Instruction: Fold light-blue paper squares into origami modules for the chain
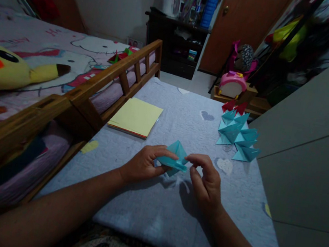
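Note:
A turquoise sheet of origami paper (176, 148), partly folded with several creased flaps, is held just above the light blue bed cover. My left hand (148, 162) grips it from the left, with fingers on top and the thumb along the near side. At the paper's right corner is my right hand (207, 182); its index fingertip meets or nearly touches the edge, while the thumb stays apart below. The other fingers of that hand are curled. Toward the upper right lie several folded turquoise paper pieces (233, 127), with red folded pieces (235, 107) behind them.
A stack of square paper (136, 117), yellow on top, lies left of centre. The wooden bed rail (111, 86) runs along the left side, beyond which a yellow plush toy (2, 68) rests. On the right stands a pale cabinet (316, 162).

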The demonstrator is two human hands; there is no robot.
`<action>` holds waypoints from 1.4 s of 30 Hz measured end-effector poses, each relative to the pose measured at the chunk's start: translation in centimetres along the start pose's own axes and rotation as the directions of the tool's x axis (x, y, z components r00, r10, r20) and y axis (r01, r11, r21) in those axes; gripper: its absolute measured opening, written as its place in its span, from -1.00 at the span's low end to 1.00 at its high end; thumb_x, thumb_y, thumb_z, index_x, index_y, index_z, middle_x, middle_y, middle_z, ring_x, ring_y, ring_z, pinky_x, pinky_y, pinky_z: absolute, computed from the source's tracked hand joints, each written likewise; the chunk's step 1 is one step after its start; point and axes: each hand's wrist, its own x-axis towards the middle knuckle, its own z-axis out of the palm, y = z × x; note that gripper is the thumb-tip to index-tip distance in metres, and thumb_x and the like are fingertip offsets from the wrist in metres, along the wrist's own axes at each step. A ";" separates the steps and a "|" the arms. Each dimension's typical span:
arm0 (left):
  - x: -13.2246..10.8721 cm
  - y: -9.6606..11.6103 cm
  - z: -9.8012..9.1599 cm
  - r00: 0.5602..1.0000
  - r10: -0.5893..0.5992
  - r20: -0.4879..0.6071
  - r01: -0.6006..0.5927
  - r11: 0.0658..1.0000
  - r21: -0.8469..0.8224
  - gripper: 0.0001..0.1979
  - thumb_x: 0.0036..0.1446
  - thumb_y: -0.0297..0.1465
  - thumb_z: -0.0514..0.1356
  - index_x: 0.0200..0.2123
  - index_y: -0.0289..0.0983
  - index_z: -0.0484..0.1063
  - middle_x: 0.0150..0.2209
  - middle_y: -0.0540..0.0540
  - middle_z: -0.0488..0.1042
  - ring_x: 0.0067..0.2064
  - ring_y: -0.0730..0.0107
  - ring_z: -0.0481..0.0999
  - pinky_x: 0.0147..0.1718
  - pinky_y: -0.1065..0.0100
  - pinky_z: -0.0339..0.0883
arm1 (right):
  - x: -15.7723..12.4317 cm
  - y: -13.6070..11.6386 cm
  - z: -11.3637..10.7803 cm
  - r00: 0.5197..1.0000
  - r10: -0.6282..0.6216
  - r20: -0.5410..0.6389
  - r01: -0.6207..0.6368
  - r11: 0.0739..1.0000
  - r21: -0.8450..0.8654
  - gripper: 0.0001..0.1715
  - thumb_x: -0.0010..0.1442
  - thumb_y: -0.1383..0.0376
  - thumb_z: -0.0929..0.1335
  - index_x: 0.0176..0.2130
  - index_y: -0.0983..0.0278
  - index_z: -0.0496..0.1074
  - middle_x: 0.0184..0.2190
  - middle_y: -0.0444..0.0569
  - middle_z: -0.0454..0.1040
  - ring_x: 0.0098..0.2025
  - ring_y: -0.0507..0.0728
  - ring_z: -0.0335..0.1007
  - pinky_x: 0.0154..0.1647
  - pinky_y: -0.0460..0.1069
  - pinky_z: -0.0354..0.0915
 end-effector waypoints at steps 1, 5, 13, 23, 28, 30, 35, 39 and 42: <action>0.0 0.1 0.0 1.000 0.006 0.002 -0.006 1.000 0.001 -0.78 0.14 -0.41 0.28 -0.12 -0.18 0.58 -0.25 -0.09 0.59 -0.25 0.35 0.57 -0.19 0.26 0.45 | 0.1 0.2 0.1 0.997 0.055 -0.045 -0.055 0.999 0.002 -0.75 0.27 0.35 0.29 -0.06 0.17 0.45 -0.19 -0.01 0.49 -0.16 0.16 0.41 -0.15 0.07 0.35; -0.1 0.2 0.3 0.998 0.027 0.061 -0.027 1.000 -0.003 -0.80 0.16 -0.40 0.27 -0.13 -0.19 0.58 -0.26 -0.09 0.59 -0.25 0.36 0.58 -0.20 0.28 0.45 | 0.5 1.6 0.6 0.943 0.333 -0.010 -0.327 0.930 0.165 -0.69 0.22 0.17 0.39 -0.04 0.19 0.43 -0.16 0.01 0.50 -0.16 0.15 0.44 -0.20 0.04 0.38; -0.1 -0.1 0.7 0.980 0.054 0.190 -0.046 0.998 -0.046 -0.74 0.12 -0.43 0.21 -0.11 -0.17 0.59 -0.25 -0.11 0.62 -0.24 0.32 0.60 -0.21 0.28 0.46 | 1.2 1.7 1.0 0.852 0.465 0.238 -0.521 0.791 0.320 -0.71 0.10 0.09 0.45 -0.40 0.25 0.43 -0.55 -0.16 0.39 -0.50 0.02 0.28 -0.49 -0.08 0.24; 0.0 0.3 0.9 0.969 0.065 0.240 -0.042 0.994 -0.097 -0.79 0.18 -0.42 0.20 -0.16 -0.16 0.61 -0.22 -0.11 0.60 -0.23 0.34 0.60 -0.24 0.33 0.47 | 1.3 0.9 1.1 0.850 0.478 0.219 -0.526 0.785 0.328 -0.65 0.19 0.08 0.38 -0.50 0.24 0.37 -0.61 -0.20 0.26 -0.55 0.00 0.15 -0.53 -0.08 0.15; -0.2 0.0 0.6 0.993 0.037 0.109 -0.037 0.999 -0.001 -0.82 0.17 -0.40 0.24 -0.17 -0.18 0.60 -0.28 -0.08 0.60 -0.29 0.37 0.57 -0.26 0.33 0.44 | 0.7 1.0 0.7 0.930 0.366 -0.013 -0.348 0.895 0.279 -0.83 0.22 0.19 0.37 -0.18 0.20 0.42 -0.32 -0.10 0.43 -0.31 0.08 0.37 -0.27 -0.01 0.32; -0.2 0.0 0.3 0.999 0.040 0.026 -0.041 0.999 0.029 -0.83 0.17 -0.40 0.26 -0.16 -0.19 0.59 -0.27 -0.09 0.60 -0.27 0.36 0.57 -0.25 0.31 0.43 | 0.5 0.6 0.3 0.968 0.226 -0.109 -0.206 0.963 0.172 -0.90 0.22 0.28 0.36 -0.20 0.19 0.38 -0.31 -0.11 0.37 -0.28 0.09 0.34 -0.23 0.00 0.30; -0.2 0.1 -0.1 0.991 0.080 -0.106 -0.071 0.994 0.084 -0.81 0.17 -0.40 0.29 -0.12 -0.20 0.58 -0.29 -0.06 0.60 -0.30 0.38 0.55 -0.27 0.32 0.42 | 0.4 -0.4 0.2 0.992 -0.093 -0.083 0.087 0.994 -0.072 -0.84 0.17 0.43 0.36 -0.30 0.19 0.30 -0.39 -0.15 0.27 -0.35 0.07 0.25 -0.33 -0.01 0.24; -0.3 0.1 0.2 0.985 0.117 -0.124 -0.103 0.988 0.118 -0.80 0.20 -0.38 0.28 -0.10 -0.18 0.57 -0.25 -0.06 0.61 -0.27 0.37 0.56 -0.24 0.31 0.45 | 0.3 -0.2 0.9 0.979 -0.192 -0.063 0.180 0.970 -0.164 -0.81 0.20 0.47 0.37 -0.22 0.20 0.36 -0.36 -0.11 0.35 -0.32 0.08 0.33 -0.34 -0.02 0.29; -0.3 0.0 0.3 0.985 0.128 -0.113 -0.112 0.983 0.143 -0.78 0.21 -0.39 0.27 -0.07 -0.17 0.56 -0.23 -0.06 0.62 -0.25 0.36 0.58 -0.23 0.30 0.46 | 0.1 0.0 1.1 0.974 -0.222 -0.052 0.207 0.958 -0.200 -0.78 0.22 0.49 0.37 -0.16 0.21 0.40 -0.32 -0.07 0.42 -0.29 0.10 0.40 -0.30 0.00 0.34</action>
